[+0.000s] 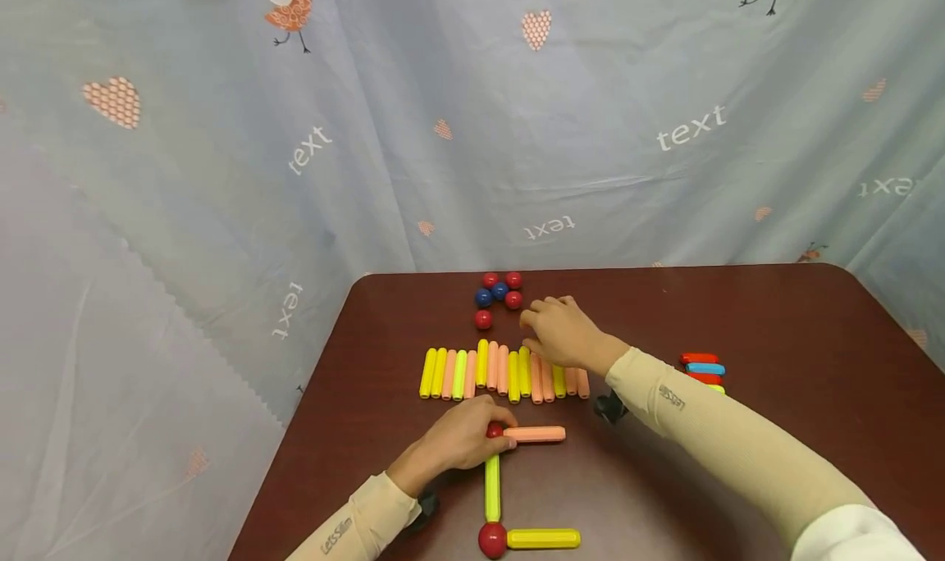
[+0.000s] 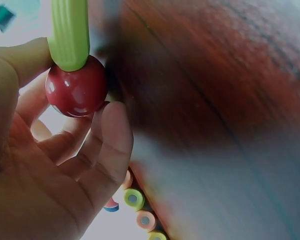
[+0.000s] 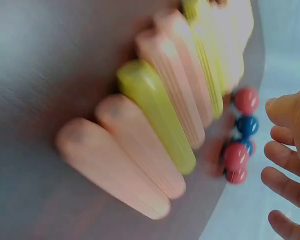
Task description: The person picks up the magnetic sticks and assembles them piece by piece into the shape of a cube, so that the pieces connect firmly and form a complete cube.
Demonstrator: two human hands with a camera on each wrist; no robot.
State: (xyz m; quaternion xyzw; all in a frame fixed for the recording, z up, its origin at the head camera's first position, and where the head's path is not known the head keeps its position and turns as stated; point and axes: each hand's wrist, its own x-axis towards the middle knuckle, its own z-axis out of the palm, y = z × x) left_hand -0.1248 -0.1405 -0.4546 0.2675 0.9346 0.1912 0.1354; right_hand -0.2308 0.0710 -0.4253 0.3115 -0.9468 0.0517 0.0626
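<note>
My left hand (image 1: 465, 434) holds a red ball (image 2: 77, 90) between thumb and fingers. A yellow-green rod (image 1: 492, 491) joins this ball to a second red ball (image 1: 492, 540) near the table's front, from which a yellow rod (image 1: 544, 539) points right. Right of the held ball, a pink rod (image 1: 539, 435) meets the left fingertips. My right hand (image 1: 561, 331) hovers by the far edge of a row of pink, yellow and green rods (image 1: 459, 374). Its fingers are spread and hold nothing in the right wrist view, near loose red and blue balls (image 3: 247, 125).
At the back of the dark red-brown table (image 1: 391, 315) lie several red balls (image 1: 483, 320) and two blue balls (image 1: 483, 298). Short red, blue and yellow rods (image 1: 705, 368) are stacked to the right, beyond the right forearm. A patterned curtain (image 1: 480, 175) hangs behind the table.
</note>
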